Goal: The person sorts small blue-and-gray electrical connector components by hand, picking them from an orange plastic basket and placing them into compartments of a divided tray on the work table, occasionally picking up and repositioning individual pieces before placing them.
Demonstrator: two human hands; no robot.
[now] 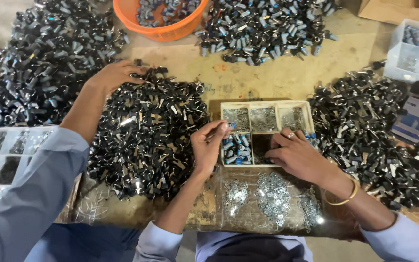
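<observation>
- The tray (267, 104), a small wooden box with six compartments, sits mid-table, slightly right of centre; its far three cells hold silvery metal bits, the near left cell blue-and-silver parts, the near middle one dark parts.
- My right hand (297, 155) rests on the tray's near right corner, fingers curled down into the dark cell; I cannot tell whether the grip has closed on anything there.
- My left hand (209, 143) hovers at the tray's left edge, grip narrow, thumb and fingertips pinching a small metal piece.
- Near me, just before the tray, clips (272, 196) lie in loose silvery heaps on the table (267, 77).
- Left of the tray spreads a big black pile (146, 140); another person's hand (115, 75) lies on its far edge.
- Far off stands an orange basket (158, 29).
</observation>
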